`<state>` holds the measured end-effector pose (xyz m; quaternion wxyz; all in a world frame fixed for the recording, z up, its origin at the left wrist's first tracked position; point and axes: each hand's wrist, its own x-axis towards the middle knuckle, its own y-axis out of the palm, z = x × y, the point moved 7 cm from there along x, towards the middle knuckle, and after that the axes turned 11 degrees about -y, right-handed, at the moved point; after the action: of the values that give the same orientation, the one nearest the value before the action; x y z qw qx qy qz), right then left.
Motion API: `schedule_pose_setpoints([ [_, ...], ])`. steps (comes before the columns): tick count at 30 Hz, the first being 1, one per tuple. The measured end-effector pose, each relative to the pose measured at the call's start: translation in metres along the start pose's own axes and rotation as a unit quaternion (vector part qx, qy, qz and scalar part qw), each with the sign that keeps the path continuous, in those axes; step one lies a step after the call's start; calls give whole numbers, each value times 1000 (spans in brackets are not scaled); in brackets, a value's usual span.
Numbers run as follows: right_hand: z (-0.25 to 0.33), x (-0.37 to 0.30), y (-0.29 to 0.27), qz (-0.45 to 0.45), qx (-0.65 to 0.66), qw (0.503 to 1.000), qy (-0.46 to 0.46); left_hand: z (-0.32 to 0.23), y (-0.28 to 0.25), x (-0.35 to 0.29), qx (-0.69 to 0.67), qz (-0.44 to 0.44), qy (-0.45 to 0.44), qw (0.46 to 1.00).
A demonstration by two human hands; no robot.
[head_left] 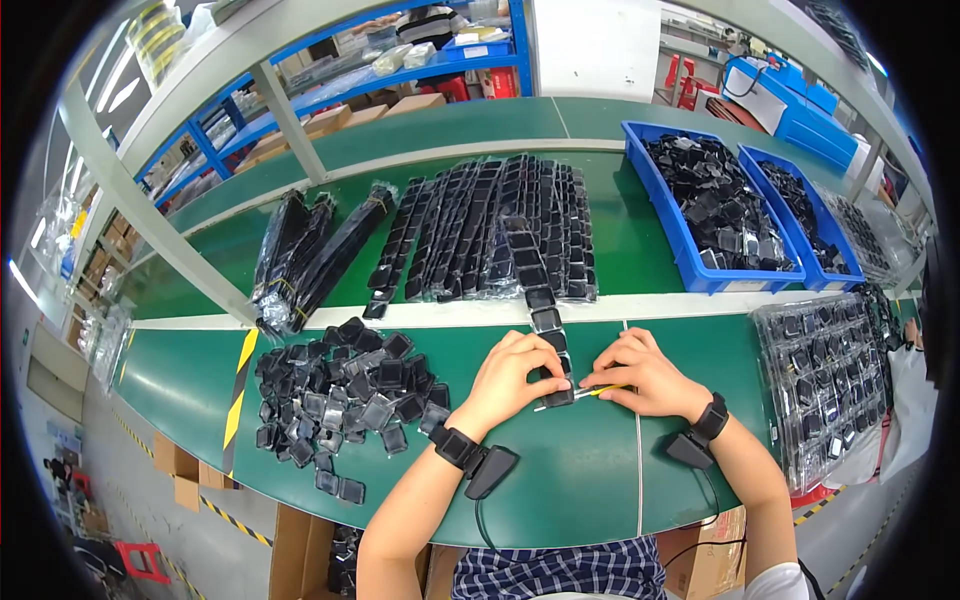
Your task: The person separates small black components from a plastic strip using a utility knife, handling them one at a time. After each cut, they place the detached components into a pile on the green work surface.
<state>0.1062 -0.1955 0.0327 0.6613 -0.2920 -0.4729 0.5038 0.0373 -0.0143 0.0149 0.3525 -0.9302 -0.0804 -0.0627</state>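
Observation:
A long strip of black square pieces [541, 298] in clear plastic runs from the far strips down to the middle of the green bench. Its near end is pinched between the thumb and fingers of my left hand [515, 375]. My right hand [645, 375] grips a slim tool [603, 390], yellow and silver, whose thin tip lies against the strip's last square; its exact kind is too small to make out. Left of my left hand spreads a heap of loose black squares [350, 390], many with clear film. More strips [470, 230] lie side by side behind the hands.
Banded bundles of strips [325, 250] lie at the back left. Two blue bins [690, 262] [842, 276] full of black pieces stand at the back right. Clear trays of squares [820, 380] are stacked at right. A metal frame post [160, 210] rises at left; cables hang from both wrist devices.

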Motion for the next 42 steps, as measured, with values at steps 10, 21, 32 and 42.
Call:
schedule_pose_setpoints([
  [10,-14,-3,0,4,16,999,42,-4,1,4,7,18,6,1000],
  [21,-34,-34,-20,-91,-5,989,114,19,-48,-7,106,-61,-57,991],
  [32,-39,-18,-16,-117,-14,988,98,-9,-17,-7,107,38,24,993],
  [42,-28,-4,-7,-82,-20,996,39,11,-15,2,35,-15,1,999],
])
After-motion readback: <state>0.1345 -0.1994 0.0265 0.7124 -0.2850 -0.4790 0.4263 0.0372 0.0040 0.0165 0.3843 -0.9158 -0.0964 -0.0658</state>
